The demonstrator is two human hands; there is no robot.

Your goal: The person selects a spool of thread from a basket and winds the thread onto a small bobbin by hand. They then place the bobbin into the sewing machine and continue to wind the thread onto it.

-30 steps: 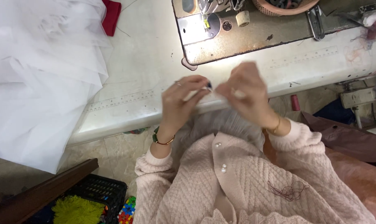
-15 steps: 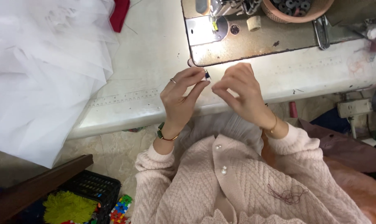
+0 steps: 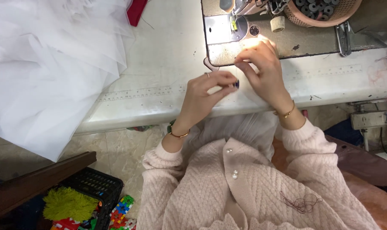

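- The left hand (image 3: 206, 91) was over the front part of the white worktop (image 3: 159, 64), with its thumb and finger pinched on a small dark thing (image 3: 237, 84).
- The small dark thing was too tiny to name. It sat between the two hands, just above the front edge of the worktop.
- The right hand (image 3: 261, 68) was just beside the left one. Its fingers (image 3: 244, 64) were bent and pinched together near the small dark thing. I could not tell if it was holding anything, maybe a thread too thin to see.
- The left hand wore a ring, and its wrist had a green and gold bracelet (image 3: 176, 130). The right wrist had a thin gold bracelet (image 3: 288, 113).
- Right behind the hands was the flat metal base of a sewing machine (image 3: 261, 40), with a bright light on it.
- A small cream spool (image 3: 277, 23) stood on that metal base. A pink basket (image 3: 325, 10) full of little round bobbins sat next to it.
- A ruler strip (image 3: 142, 91) ran along the worktop.
- A big pile of thin white cloth (image 3: 44, 68) lay on the left side and hung over the edge. A bit of red cloth (image 3: 136, 10) peeked out at the top.
- The person wore a pink knitted cardigan (image 3: 253, 187) with shiny buttons. A little tangle of dark thread (image 3: 302, 201) was stuck on it.
- Down on the floor at the left was a black crate (image 3: 95, 185), something fluffy and yellow-green (image 3: 67, 203), and bright toy bricks (image 3: 121, 208).
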